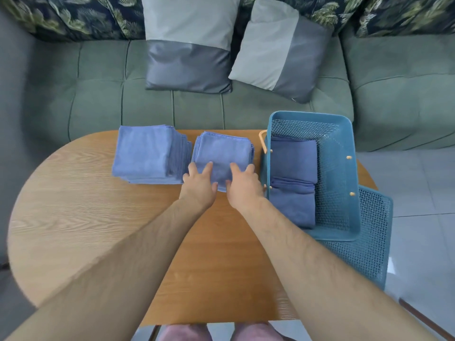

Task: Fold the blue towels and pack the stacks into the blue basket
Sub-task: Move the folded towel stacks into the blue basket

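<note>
Both your hands are on the smaller stack (222, 148) in the middle of the table (98, 217), just beside the basket (336, 183). Your left hand (199, 184) and right hand (243, 185) sit side by side at its near edge. The fingers are fairly straight and a little spread across the top towel, with the thumbs down against the near side. Whether those thumbs are hooked under the pile, I can't quite tell from up here. The placement makes sense: weight on top keeps the folds square while you ready a lift. Two folded piles (293, 156) lie end to end along the basket's left wall, so I'd guess this one goes in beside or on top of them. The bigger stack (145, 153) sits further left, with no hand on it.
</note>
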`<action>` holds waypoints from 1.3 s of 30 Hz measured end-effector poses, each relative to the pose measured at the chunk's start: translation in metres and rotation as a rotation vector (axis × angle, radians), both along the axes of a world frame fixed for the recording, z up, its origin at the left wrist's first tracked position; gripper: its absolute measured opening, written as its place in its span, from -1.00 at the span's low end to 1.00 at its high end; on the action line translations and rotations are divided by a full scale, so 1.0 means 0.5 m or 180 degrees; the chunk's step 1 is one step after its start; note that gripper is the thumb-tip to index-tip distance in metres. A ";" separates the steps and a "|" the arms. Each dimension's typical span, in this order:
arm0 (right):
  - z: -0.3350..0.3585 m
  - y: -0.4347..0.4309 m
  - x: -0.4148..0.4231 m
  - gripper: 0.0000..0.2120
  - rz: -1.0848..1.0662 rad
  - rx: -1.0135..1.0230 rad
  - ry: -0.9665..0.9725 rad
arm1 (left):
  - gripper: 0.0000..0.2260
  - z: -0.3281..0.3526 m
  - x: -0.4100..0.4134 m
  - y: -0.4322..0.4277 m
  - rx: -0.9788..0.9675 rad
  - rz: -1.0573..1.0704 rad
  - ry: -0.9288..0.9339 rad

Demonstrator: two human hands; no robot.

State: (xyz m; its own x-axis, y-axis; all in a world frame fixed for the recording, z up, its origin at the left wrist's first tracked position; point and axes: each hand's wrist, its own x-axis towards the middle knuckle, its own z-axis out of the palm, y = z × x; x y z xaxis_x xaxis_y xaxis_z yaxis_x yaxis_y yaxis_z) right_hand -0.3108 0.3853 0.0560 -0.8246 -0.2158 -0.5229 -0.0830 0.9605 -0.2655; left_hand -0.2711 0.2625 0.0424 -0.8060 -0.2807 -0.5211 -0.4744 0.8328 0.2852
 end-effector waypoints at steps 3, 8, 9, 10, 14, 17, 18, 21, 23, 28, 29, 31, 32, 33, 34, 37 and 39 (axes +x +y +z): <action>-0.007 -0.010 0.012 -0.72 -0.0271 -0.0029 0.0237 | -0.49 -0.003 0.002 -0.006 0.0161 0.0185 0.0209; -0.001 -0.026 0.007 -0.67 -0.0771 -0.0460 0.0022 | -0.62 0.015 -0.003 -0.031 0.0680 0.0628 0.0466; 0.001 -0.027 0.004 -0.63 -0.0835 -0.0520 -0.0078 | -0.63 0.020 -0.006 -0.037 0.0769 0.0718 0.0470; 0.002 -0.026 0.003 -0.61 -0.0902 -0.0531 -0.0154 | -0.64 0.024 -0.010 -0.043 0.0830 0.0788 0.0456; 0.006 -0.026 0.009 -0.62 -0.1029 -0.0184 -0.0206 | -0.65 0.030 -0.017 -0.057 0.0828 0.0771 0.0263; 0.008 -0.030 0.017 -0.66 -0.1156 -0.0354 -0.0219 | -0.68 0.028 -0.018 -0.060 0.1089 0.0990 0.0140; 0.007 -0.030 0.018 -0.70 -0.1190 -0.0422 -0.0143 | -0.70 0.027 -0.017 -0.060 0.1190 0.1048 0.0147; 0.008 -0.024 0.016 -0.77 -0.1359 -0.0591 -0.0078 | -0.71 0.027 -0.014 -0.060 0.1461 0.1305 0.0166; 0.015 -0.017 0.009 -0.70 -0.1556 -0.0799 -0.0406 | -0.72 0.033 -0.010 -0.055 0.1700 0.1593 0.0201; 0.051 0.005 0.008 -0.48 -0.1192 -0.1058 -0.0766 | -0.64 0.069 0.014 -0.045 0.2288 0.1874 0.0254; 0.060 0.009 0.012 -0.46 -0.1064 -0.1056 -0.0634 | -0.60 0.082 0.021 -0.042 0.2328 0.1799 0.0306; 0.084 0.020 0.023 -0.48 -0.0813 -0.1090 -0.0227 | -0.53 0.112 0.034 -0.032 0.2358 0.1576 0.0506; 0.097 0.027 0.028 -0.49 -0.0711 -0.1161 -0.0003 | -0.51 0.127 0.038 -0.024 0.2326 0.1457 0.0648; 0.111 0.036 0.031 -0.51 -0.0653 -0.1270 0.0182 | -0.51 0.140 0.041 -0.015 0.2278 0.1348 0.0786; 0.125 0.048 0.032 -0.51 -0.0640 -0.1407 0.0314 | -0.51 0.153 0.041 -0.003 0.2232 0.1250 0.0910; 0.163 0.096 0.028 -0.50 -0.0638 -0.1659 0.0536 | -0.50 0.184 0.028 0.039 0.2054 0.0878 0.1165; 0.179 0.136 0.019 -0.48 -0.0572 -0.1541 0.0703 | -0.50 0.196 0.009 0.077 0.1862 0.0532 0.1269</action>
